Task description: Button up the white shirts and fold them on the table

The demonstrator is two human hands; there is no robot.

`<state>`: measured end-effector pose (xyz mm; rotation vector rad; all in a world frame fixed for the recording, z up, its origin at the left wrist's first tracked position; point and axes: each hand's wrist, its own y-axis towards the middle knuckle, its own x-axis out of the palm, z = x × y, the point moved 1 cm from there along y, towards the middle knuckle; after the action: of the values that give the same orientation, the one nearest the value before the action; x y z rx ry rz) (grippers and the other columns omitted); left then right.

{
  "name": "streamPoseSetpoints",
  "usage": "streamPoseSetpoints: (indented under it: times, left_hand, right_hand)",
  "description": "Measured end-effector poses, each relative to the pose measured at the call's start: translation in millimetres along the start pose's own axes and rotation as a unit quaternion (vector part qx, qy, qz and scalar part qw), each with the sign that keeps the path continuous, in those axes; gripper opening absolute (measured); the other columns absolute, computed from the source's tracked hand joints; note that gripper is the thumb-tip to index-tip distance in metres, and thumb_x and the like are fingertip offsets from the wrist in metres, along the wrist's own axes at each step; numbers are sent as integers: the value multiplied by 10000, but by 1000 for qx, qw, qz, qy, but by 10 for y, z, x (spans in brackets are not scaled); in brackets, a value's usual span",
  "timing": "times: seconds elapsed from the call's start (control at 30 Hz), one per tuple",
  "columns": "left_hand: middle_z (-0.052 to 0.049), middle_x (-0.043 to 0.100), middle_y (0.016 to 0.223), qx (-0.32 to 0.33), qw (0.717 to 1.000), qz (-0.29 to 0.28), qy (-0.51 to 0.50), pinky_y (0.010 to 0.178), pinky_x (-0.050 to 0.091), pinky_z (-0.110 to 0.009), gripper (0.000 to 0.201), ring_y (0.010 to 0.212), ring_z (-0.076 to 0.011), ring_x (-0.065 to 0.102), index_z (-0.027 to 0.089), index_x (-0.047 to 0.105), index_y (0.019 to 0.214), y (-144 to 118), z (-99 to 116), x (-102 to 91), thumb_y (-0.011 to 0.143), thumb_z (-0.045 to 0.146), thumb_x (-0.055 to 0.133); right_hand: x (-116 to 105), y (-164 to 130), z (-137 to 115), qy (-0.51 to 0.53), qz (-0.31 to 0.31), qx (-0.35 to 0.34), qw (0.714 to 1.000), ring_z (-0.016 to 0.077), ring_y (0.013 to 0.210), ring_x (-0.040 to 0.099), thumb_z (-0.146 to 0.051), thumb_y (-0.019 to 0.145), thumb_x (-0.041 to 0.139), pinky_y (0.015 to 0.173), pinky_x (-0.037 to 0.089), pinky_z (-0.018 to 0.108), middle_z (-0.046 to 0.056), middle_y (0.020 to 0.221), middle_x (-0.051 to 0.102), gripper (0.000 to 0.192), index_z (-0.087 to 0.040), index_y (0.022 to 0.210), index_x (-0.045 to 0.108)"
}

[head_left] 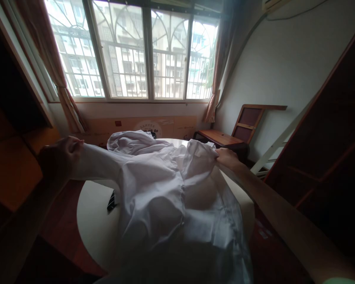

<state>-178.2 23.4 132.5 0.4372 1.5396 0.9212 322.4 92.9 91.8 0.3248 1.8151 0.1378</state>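
A white shirt (154,189) lies spread and wrinkled over a round white table (91,221), its lower part reaching toward me. Off to the left, my left hand (66,152) is closed on one stretched-out part of the shirt, which looks like a sleeve. My right hand (226,157) grips a bunched edge of the shirt near its far right side. Between the hands the cloth is crumpled, with a loose heap of it at the far side. A small dark striped item (111,202) shows on the table beside the shirt, partly covered by it.
Beyond the table stand a long printed cardboard box (127,125) and a low wooden cabinet (221,138) under the barred window (127,51). At the right are a wooden frame (248,122), a white ladder (284,142) and a large dark red-brown panel (322,130).
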Motion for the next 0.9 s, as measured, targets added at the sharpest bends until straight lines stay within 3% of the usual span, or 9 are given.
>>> streamPoseSetpoints:
  times: [0.13, 0.23, 0.33, 0.43, 0.5, 0.57, 0.67, 0.77, 0.9]
  left_hand:
    - [-115, 549, 1048, 96, 985, -92, 110, 851, 305, -358, 317, 992, -260, 472, 137, 576, 1036, -48, -50, 194, 849, 333, 412]
    - [-127, 545, 1108, 174, 970, -168, 27, 919, 286, -399, 338, 1026, -280, 477, 130, 582, 1054, -188, 221, 412, 794, 337, 519]
    - [-116, 565, 1122, 257, 932, -216, -134, 914, 338, -347, 321, 1026, -247, 516, 133, 585, 1037, -405, 711, 510, 816, 349, 495]
    - [-99, 572, 1133, 314, 881, -262, -238, 856, 402, -316, 315, 985, -226, 557, 156, 582, 1043, -635, 1233, 546, 824, 359, 481]
    - [-100, 586, 1108, 348, 852, -291, -261, 851, 416, -326, 343, 983, -233, 562, 165, 572, 1070, -763, 1518, 614, 824, 384, 477]
    - [-107, 594, 1091, 365, 837, -315, -259, 863, 417, -344, 378, 996, -246, 555, 165, 557, 1098, -863, 1720, 745, 812, 404, 491]
    - [-128, 590, 1102, 350, 838, -340, -244, 875, 416, -357, 370, 1015, -257, 543, 144, 564, 1072, -983, 1866, 1003, 799, 388, 514]
    - [-152, 571, 1131, 316, 858, -319, -248, 911, 393, -374, 337, 1070, -261, 508, 123, 552, 1077, -1089, 1883, 1208, 851, 343, 433]
    - [-139, 560, 1152, 293, 876, -276, -267, 944, 371, -356, 310, 1094, -240, 482, 122, 538, 1095, -1178, 1854, 1323, 866, 257, 379]
  right_hand:
    - [80, -72, -379, -57, 56, -56, 995, 292, 999, 530, -89, 746, 539, 799, 409, 360, 179, 1102, 547, 348, -126, 1091, 566]
    - [166, -251, -626, -50, 83, -144, 985, 252, 1004, 503, -180, 772, 582, 830, 383, 315, 148, 1063, 556, 259, -126, 1026, 576]
    - [227, -631, -842, 13, -45, -266, 963, 163, 742, 529, -298, 786, 601, 681, 384, 254, 60, 787, 596, 157, -144, 755, 596]
    - [264, -1224, -1008, 84, -226, -437, 867, 102, 592, 477, -453, 771, 595, 563, 341, 216, -3, 660, 564, 312, -159, 669, 569]
    - [302, -1625, -1064, 88, -277, -500, 816, 114, 629, 503, -492, 740, 606, 560, 347, 219, 3, 712, 587, 326, -168, 721, 578]
    - [371, -1934, -1077, 59, -267, -524, 806, 157, 688, 529, -515, 679, 640, 566, 367, 247, 46, 801, 607, 394, -153, 826, 585]
    - [503, -2156, -1032, 20, -229, -519, 823, 177, 724, 539, -374, 757, 572, 591, 385, 267, 84, 857, 609, 272, -130, 879, 580]
    - [574, -2184, -953, 1, -225, -524, 822, 135, 644, 522, -175, 816, 438, 576, 371, 248, 45, 753, 600, 139, -148, 785, 570]
    - [560, -2293, -888, -6, -208, -542, 814, 149, 641, 514, -284, 787, 502, 565, 368, 269, 32, 750, 590, 130, -164, 770, 548]
